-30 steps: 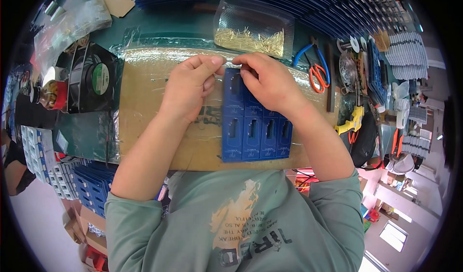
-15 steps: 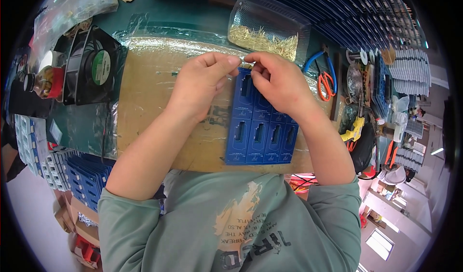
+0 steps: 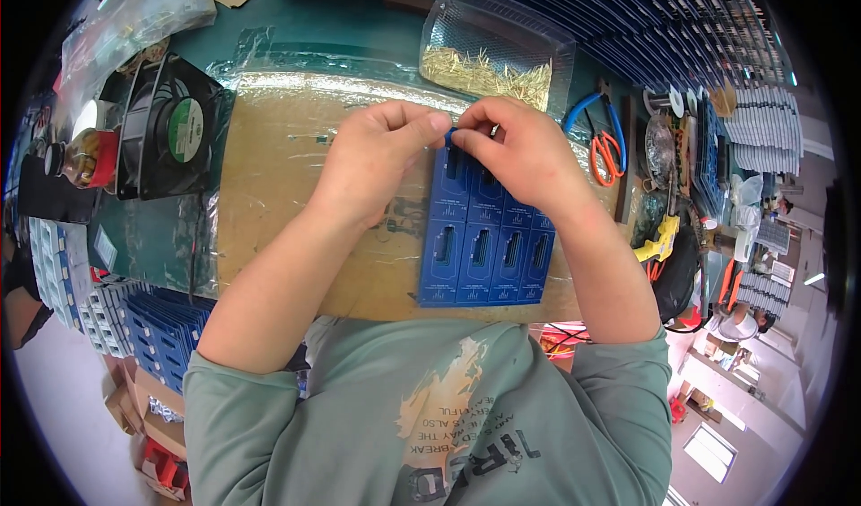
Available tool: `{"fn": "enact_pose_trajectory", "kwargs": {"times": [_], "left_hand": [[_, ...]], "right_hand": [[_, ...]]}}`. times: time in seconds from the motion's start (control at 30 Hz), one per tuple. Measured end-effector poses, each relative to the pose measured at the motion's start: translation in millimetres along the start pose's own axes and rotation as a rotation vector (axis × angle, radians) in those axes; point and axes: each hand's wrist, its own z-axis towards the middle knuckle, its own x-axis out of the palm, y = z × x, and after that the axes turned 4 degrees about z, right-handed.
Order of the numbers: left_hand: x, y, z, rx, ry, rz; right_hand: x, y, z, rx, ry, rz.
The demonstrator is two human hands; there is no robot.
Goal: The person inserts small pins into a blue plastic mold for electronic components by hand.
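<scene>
A blue circuit board panel [image 3: 495,224] with several slotted sections lies flat on the tan work surface in front of me. My left hand [image 3: 375,156] is closed in a pinch at the panel's far left corner, thumb against index finger. Close beside it, my right hand [image 3: 527,155] reaches over the far part of the panel, its thumb and index finger also pinched together. Whatever the fingertips hold is hidden or too small to name. Beyond the hands stands a clear plastic tray [image 3: 498,15] with a heap of thin gold-coloured pins [image 3: 484,73].
Right of the panel lie cutters [image 3: 608,147] with blue and orange handles and a dark bar [image 3: 625,161]. A black fan [image 3: 170,129] and a red-labelled jar [image 3: 90,156] stand at left. Stacked blue boards [image 3: 628,22] fill the far right.
The right hand's fingertips have come down and nearer, onto the panel's far left corner. The left fingertips have shifted slightly right, so both hands are closer together.
</scene>
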Motion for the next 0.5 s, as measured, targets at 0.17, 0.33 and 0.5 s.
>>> {"fn": "enact_pose_trajectory", "kwargs": {"times": [0.17, 0.33, 0.5], "left_hand": [[5.2, -7.3, -2.1, -0.013, 0.008, 0.076], [7.4, -7.3, -5.7, -0.007, -0.011, 0.285], [7.4, -7.4, -5.0, -0.022, -0.006, 0.318]], "right_hand": [[3.0, -3.4, 0.7, -0.003, -0.124, 0.191], [-0.2, 4.7, 3.0, -0.003, -0.022, 0.452], [1.1, 2.3, 4.4, -0.098, 0.011, 0.451]]}}
